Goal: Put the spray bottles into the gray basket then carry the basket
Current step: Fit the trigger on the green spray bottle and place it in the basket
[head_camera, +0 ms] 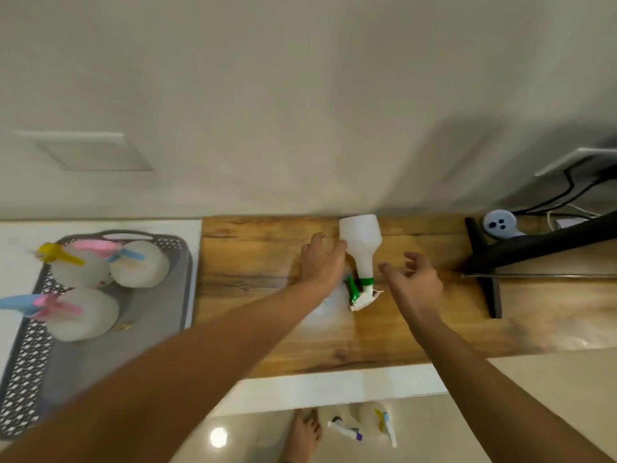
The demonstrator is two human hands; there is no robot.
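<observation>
White spray bottle [361, 243] with green trigger, centre frame on the wooden worktop [260, 262], looks empty: likely light, stiff, smooth plastic, best gripped at the narrow neck. Left hand [321, 262] open, fingers touching its shoulder; right hand [415, 279] open, empty, just beside. Gray basket [180, 262], left of frame, holds three bottles.

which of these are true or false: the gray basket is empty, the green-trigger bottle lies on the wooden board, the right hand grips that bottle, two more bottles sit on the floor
1. The gray basket is empty. False: three spray bottles already stand in it.
2. The green-trigger bottle lies on the wooden board. True.
3. The right hand grips that bottle. False: it is open beside the bottle; the left hand touches the bottle's body.
4. Two more bottles sit on the floor. True.
</observation>
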